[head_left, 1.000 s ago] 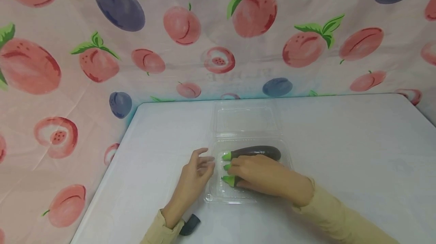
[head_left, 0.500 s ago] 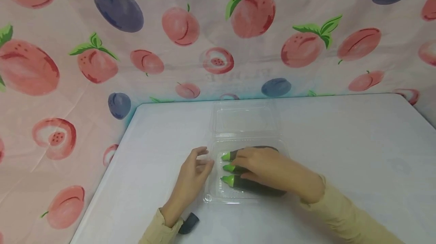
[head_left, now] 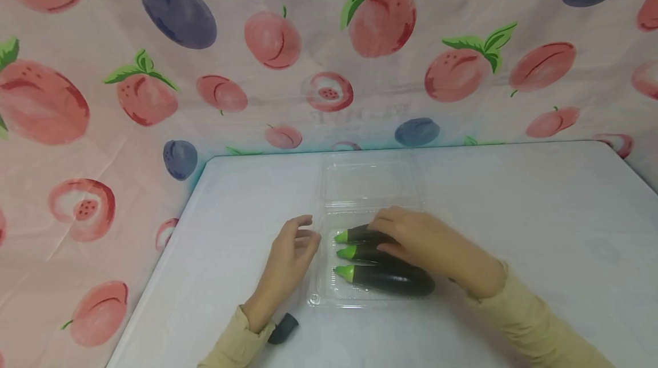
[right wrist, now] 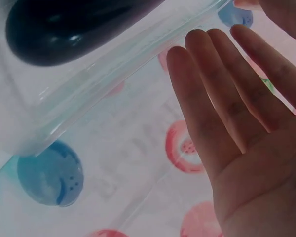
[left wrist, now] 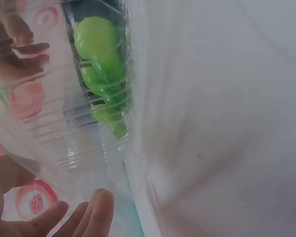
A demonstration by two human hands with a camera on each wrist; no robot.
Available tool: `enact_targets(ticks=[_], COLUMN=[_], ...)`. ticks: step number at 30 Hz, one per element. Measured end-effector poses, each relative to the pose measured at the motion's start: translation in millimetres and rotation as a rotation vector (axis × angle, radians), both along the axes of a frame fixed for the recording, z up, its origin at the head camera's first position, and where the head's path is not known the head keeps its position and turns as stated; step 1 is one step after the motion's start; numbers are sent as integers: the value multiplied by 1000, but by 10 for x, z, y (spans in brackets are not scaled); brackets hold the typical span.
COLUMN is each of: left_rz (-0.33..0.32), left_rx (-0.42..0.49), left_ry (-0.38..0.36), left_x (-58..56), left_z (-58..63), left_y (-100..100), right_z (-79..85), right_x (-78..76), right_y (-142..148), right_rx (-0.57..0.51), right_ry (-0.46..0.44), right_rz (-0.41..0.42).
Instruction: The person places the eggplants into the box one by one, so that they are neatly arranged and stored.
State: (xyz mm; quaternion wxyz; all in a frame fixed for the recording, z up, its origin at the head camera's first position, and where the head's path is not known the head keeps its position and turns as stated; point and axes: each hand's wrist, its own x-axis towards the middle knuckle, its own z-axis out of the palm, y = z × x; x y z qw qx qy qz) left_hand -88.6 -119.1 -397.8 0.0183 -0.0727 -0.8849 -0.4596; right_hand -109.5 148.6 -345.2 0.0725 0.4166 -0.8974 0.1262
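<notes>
Three dark eggplants with green stem ends lie side by side in the base of a clear plastic clamshell box (head_left: 334,303); the nearest eggplant (head_left: 393,280) shows whole. My right hand (head_left: 424,236) is over the far eggplant (head_left: 357,235) and the middle eggplant (head_left: 362,253), hiding their right ends. In the right wrist view its fingers (right wrist: 232,94) are extended, with nothing between them. My left hand (head_left: 289,251) is beside the box's left edge, fingers loosely bent and holding nothing. Green stem ends (left wrist: 106,74) show through the box wall in the left wrist view.
The box's clear lid (head_left: 372,182) lies folded back toward the rear of the white table (head_left: 514,214). A fruit-printed cloth (head_left: 380,88) hangs behind and to the left. A small black object (head_left: 283,329) sits by my left cuff.
My right hand has drawn back to the right and slightly up from the stem ends, uncovering the nearest eggplant. My left hand has barely moved.
</notes>
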Motion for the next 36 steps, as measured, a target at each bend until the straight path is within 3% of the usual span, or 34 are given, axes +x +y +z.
enact_targets(ticks=[9,16,26,36], left_rz=[3,4,9,16], left_rx=[15,24,45,42], left_ry=[60,65,101,178], left_x=[-82,-156,-297,-444], left_z=[20,36,28,49], left_y=[-15,-2,-4,13], right_z=[-20,-72,-93,-151], right_x=[-69,-134,-227,-336], right_y=[141,283,406,552], right_rx=[-19,-59,-70,-153], right_ry=[42,82,30,18], right_rz=[-75,-114,-235,-285])
